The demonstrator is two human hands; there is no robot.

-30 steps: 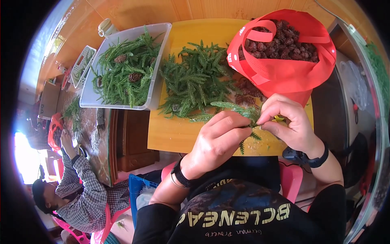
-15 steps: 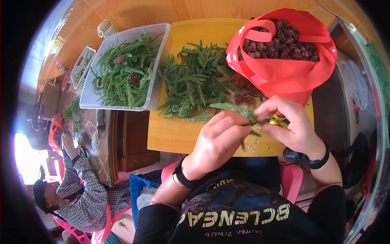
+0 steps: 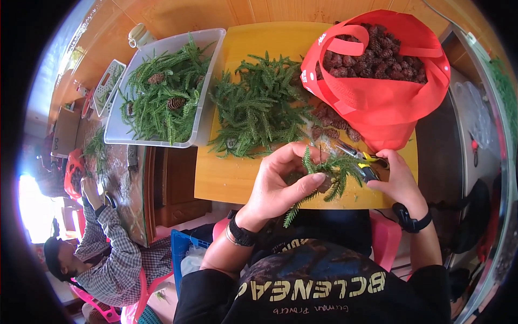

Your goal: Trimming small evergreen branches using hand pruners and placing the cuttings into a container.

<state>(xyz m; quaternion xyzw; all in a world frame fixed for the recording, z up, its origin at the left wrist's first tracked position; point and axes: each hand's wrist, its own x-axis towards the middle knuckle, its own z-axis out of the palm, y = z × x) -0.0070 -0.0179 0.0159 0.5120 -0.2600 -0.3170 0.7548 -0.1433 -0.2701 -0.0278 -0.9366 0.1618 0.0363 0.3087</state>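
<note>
My left hand (image 3: 280, 186), turned partly palm up over the table's near edge, pinches an artificial pine sprig (image 3: 339, 181) between thumb and fingers. Beside the thumb tip a brownish lump shows among the needles, perhaps a pine cone, mostly covered. A thin dark stem sticks up from the sprig. My right hand (image 3: 402, 184) is closed round the yellow-and-black handles of a pair of pliers (image 3: 368, 171). The jaws point up and left, near several loose pine cones (image 3: 330, 128). Beyond my left hand lies a heap of green pine sprigs (image 3: 261, 105).
A red bag (image 3: 372, 105) full of pine cones stands at the far right of the yellow table (image 3: 226, 181). To the left, a clear plastic bin (image 3: 202, 127) holds sprigs with cones. Another person (image 3: 116, 256) sits at a side table on the left. A blue crate (image 3: 181, 254) stands below.
My hands were together at the sprig and have parted. My left hand has rolled palm up with the sprig; my right hand has drawn back toward me with the pliers, which now show more fully.
</note>
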